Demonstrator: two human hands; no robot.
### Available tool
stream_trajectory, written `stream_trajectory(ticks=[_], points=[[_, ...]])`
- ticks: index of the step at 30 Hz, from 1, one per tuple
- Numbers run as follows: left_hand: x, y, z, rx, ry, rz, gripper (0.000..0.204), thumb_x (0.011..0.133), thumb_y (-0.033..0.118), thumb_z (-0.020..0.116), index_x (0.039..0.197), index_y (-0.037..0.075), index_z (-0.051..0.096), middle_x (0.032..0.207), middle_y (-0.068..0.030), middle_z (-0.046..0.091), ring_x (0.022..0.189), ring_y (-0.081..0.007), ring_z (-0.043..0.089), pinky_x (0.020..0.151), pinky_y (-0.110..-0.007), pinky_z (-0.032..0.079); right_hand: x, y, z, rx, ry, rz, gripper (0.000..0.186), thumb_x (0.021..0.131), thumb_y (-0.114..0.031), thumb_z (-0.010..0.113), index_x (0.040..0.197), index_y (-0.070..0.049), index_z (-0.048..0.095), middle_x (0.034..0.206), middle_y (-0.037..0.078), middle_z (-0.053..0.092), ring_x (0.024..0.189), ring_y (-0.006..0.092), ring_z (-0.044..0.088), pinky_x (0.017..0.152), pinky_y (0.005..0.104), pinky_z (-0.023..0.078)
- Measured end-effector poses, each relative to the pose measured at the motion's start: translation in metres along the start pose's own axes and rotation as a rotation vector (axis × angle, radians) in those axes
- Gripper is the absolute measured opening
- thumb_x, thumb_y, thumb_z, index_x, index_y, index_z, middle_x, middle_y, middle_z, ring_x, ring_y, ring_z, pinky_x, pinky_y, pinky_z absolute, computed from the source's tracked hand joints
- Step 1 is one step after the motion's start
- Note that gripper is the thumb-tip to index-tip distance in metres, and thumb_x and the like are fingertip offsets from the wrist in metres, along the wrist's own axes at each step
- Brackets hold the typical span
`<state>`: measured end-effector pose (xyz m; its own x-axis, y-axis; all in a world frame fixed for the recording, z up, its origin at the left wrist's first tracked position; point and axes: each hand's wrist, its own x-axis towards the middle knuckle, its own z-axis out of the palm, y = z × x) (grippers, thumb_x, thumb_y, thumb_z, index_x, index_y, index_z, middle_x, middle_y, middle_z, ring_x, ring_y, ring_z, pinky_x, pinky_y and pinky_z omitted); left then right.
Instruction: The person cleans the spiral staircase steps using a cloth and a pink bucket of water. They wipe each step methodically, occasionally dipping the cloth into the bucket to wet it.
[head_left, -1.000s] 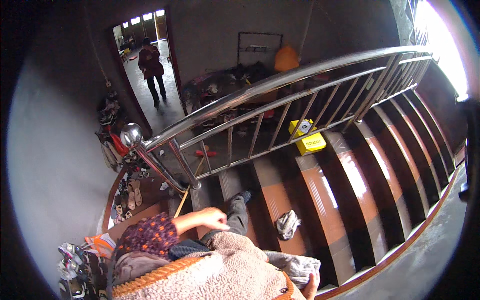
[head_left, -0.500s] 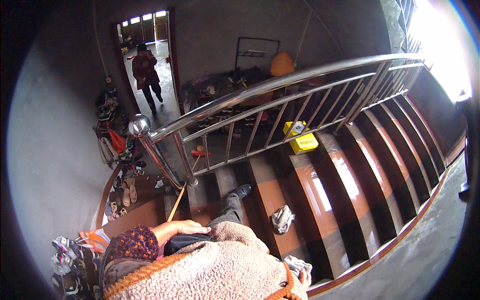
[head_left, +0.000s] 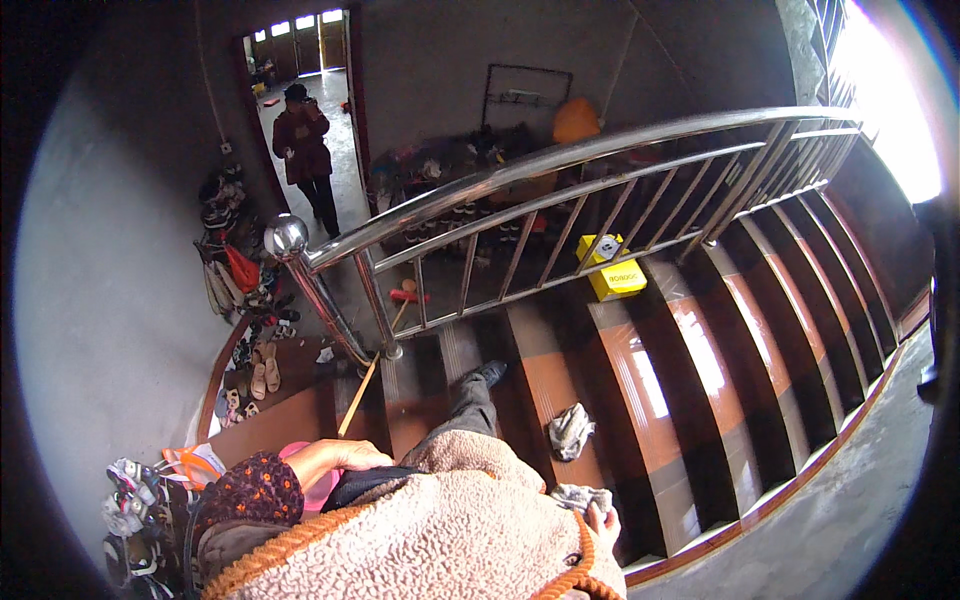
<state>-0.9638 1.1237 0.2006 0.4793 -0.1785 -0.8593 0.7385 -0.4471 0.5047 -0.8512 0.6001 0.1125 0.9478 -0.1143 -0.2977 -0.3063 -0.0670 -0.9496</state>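
My right hand (head_left: 603,526) is closed on a bunched grey cloth (head_left: 581,498) beside the light fleece garment (head_left: 430,530) I wear. My left hand (head_left: 343,457), below a dark patterned sleeve (head_left: 245,495), lies over dark fabric near my leg, its fingers held low and partly hidden. Behind that wrist shows part of a pink plastic thing (head_left: 322,490). A thin wooden stick (head_left: 361,395) runs from near this hand toward the foot of the railing. On a step ahead to the right lies a second crumpled grey cloth (head_left: 571,432).
Brown and black stairs (head_left: 640,375) fill the right side, bordered by a metal railing (head_left: 480,185). A yellow box (head_left: 617,281) stands by its posts. Shoes (head_left: 265,370) and bags (head_left: 240,268) line the left wall. A person (head_left: 303,150) stands in the doorway.
The person in the doorway has come closer. My left hand has shifted slightly left, showing more of the pink thing. My right hand and its cloth have moved up a little.
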Motion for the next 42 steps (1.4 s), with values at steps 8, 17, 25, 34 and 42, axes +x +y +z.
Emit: stream_trajectory(ticks=[8,17,25,34,42], points=[[0.06,-0.071,0.01,0.181,-0.001,0.575,0.031,0.095,0.034,0.055,0.104,0.007,0.068,0.098,-0.0094,0.071,0.091,-0.0194,0.064,0.084,-0.038,0.05,0.044,-0.01,0.034,0.196,-0.114,-0.092,0.023,0.089,-0.012,0.072,0.109,-0.003,0.065,0.098,0.003,0.067,0.086,0.0101,0.059,0.078,0.0263,0.049],[0.061,-0.052,0.028,-0.749,0.008,0.018,0.05,0.092,0.051,0.064,0.109,0.005,0.074,0.102,-0.0063,0.072,0.089,-0.0173,0.066,0.083,-0.035,0.052,0.035,-0.008,-0.012,0.15,0.129,-0.042,0.03,0.09,-0.021,0.071,0.113,-0.003,0.067,0.103,0.006,0.069,0.089,0.0156,0.063,0.082,0.0319,0.052],[0.081,-0.053,-0.002,-0.372,0.269,-0.081,0.054,0.088,0.061,0.062,0.095,0.008,0.071,0.083,-0.0071,0.069,0.071,-0.0185,0.065,0.06,-0.036,0.055,0.037,-0.015,-0.069,0.021,0.355,-0.132,0.039,0.09,-0.026,0.071,0.117,0.001,0.063,0.107,0.008,0.067,0.091,0.0176,0.062,0.084,0.0334,0.051],[0.081,-0.039,-0.009,-0.328,0.571,0.081,0.037,0.093,0.043,0.065,0.091,0.006,0.067,0.076,-0.0048,0.066,0.061,-0.0144,0.063,0.052,-0.03,0.053,0.08,-0.07,-0.114,-0.686,0.48,-0.128,0.077,0.09,-0.04,0.07,0.149,-0.004,0.036,0.139,0.023,0.051,0.123,0.031,0.052,0.105,0.0395,0.041],[0.009,-0.053,0.019,-0.344,0.618,0.097,0.03,0.092,0.035,0.067,0.095,0.005,0.067,0.078,-0.0049,0.068,0.062,-0.0126,0.065,0.051,-0.026,0.052,0.016,0.074,-0.079,-0.62,-0.123,0.019,0.04,0.088,-0.024,0.073,0.116,0.002,0.064,0.097,0.013,0.069,0.085,0.0183,0.063,0.08,0.0329,0.053]])
